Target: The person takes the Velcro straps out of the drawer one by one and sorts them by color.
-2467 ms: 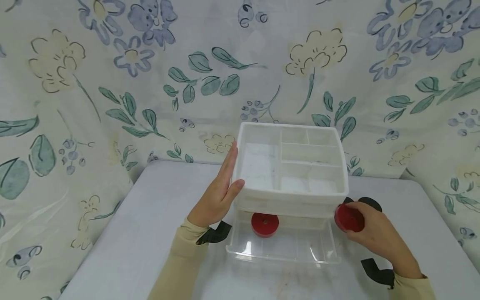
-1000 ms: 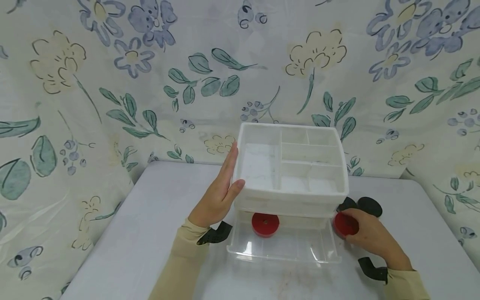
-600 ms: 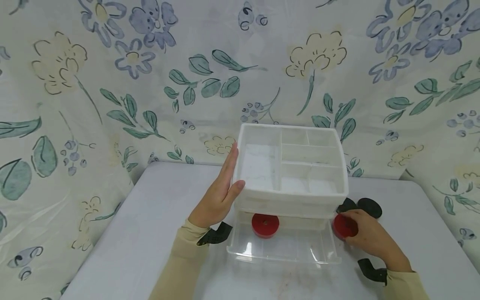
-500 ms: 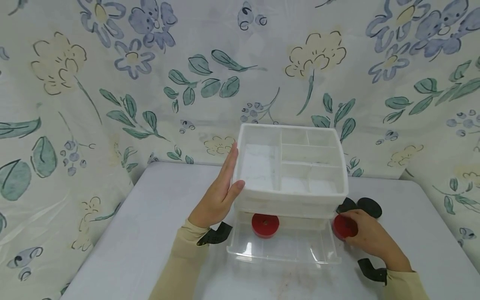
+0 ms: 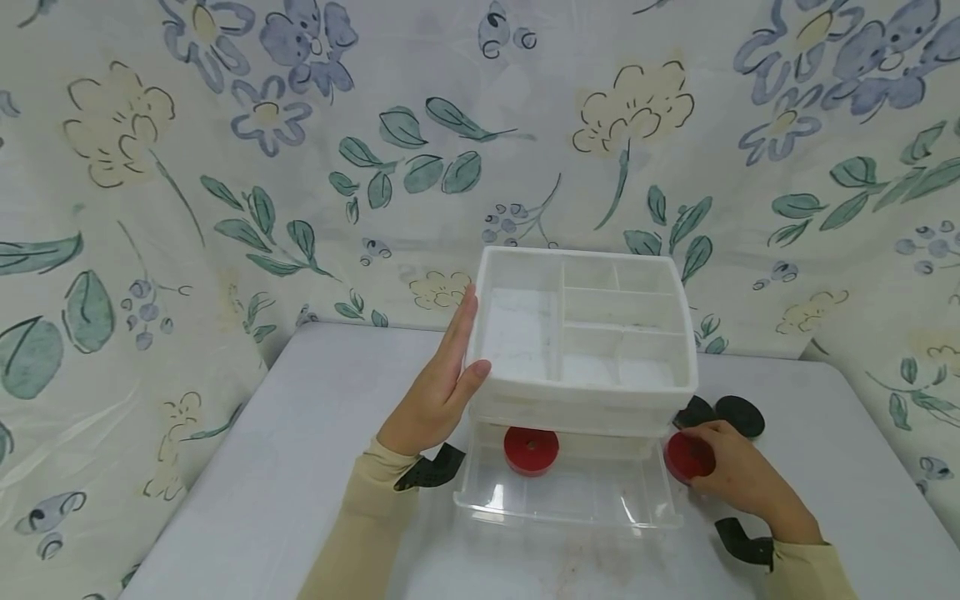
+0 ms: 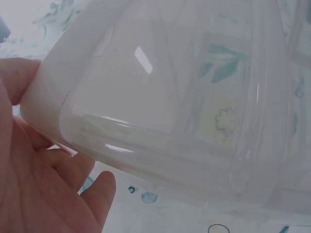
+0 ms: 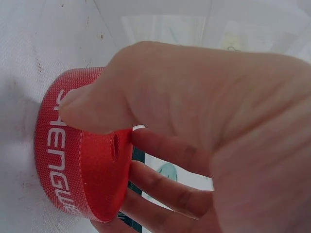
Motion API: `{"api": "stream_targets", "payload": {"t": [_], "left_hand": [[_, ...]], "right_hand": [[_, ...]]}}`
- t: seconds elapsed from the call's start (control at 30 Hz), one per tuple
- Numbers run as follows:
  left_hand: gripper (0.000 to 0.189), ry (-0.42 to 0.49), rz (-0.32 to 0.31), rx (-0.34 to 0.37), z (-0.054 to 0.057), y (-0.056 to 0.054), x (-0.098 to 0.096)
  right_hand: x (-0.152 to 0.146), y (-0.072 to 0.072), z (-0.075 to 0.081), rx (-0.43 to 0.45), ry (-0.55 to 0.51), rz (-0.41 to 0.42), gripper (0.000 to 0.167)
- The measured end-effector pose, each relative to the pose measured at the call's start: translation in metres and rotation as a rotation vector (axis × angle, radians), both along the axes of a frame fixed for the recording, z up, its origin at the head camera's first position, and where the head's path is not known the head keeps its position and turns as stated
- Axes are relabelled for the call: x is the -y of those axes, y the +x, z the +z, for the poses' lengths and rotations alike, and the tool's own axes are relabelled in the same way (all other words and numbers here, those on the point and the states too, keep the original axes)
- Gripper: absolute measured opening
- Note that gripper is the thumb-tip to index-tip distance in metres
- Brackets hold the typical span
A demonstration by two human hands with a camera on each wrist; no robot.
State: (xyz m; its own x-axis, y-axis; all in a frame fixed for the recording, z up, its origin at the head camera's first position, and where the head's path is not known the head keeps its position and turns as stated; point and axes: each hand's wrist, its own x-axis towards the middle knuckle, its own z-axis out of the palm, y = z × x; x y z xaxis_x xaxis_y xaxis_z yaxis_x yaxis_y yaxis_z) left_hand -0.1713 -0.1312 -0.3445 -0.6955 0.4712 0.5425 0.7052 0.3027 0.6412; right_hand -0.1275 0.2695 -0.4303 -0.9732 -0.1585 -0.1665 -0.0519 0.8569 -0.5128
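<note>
"Red, squat and wider than it is deep, that held roll; which way does it point?"

"Its flat face turns up toward the head camera, and toward the palm in the right wrist view; its longest line runs across that face, the axis through it leans, and white letters follow the outer band."

"And where is it; who has it?"

"Just outside the right wall of the clear drawer; the right hand pinches it, thumb over the lettered band, fingers bent at the other side; whether it touches the counter I cannot tell."

"The left hand?"

"Laid along the left side of the white organizer, fingers extended, thumb at the front corner; it touches the wall and has hold of nothing."

"What else is about?"

"A second red roll lies flat in the drawer, toward its left rear; the drawer's right wall stands between the two rolls; a black disc and another black piece, partly hidden, lie just behind the held one; a floral sheet hangs beyond."

"Anything changed?"

"Against the earliest frame, the held roll sits slightly lower and nearer the drawer, and more of the black disc shows; the left hand and organizer match."
</note>
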Motion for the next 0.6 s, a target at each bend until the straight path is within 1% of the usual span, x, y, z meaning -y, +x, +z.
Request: {"api": "stream_targets", "payload": {"t": [0.27, 0.47, 0.6], "left_hand": [[0.072, -0.003, 0.000, -0.002, -0.001, -0.001, 0.001], [0.072, 0.002, 0.002, -0.003, -0.001, 0.000, 0.000], [0.072, 0.001, 0.005, 0.002, 0.000, 0.000, 0.000]], "right_hand": [[-0.002, 0.001, -0.001, 0.000, -0.026, 0.011, 0.065], [-0.003, 0.004, 0.006, -0.026, -0.036, 0.025, 0.067], [-0.004, 0.007, 0.014, -0.060, -0.010, 0.002, 0.068]]}}
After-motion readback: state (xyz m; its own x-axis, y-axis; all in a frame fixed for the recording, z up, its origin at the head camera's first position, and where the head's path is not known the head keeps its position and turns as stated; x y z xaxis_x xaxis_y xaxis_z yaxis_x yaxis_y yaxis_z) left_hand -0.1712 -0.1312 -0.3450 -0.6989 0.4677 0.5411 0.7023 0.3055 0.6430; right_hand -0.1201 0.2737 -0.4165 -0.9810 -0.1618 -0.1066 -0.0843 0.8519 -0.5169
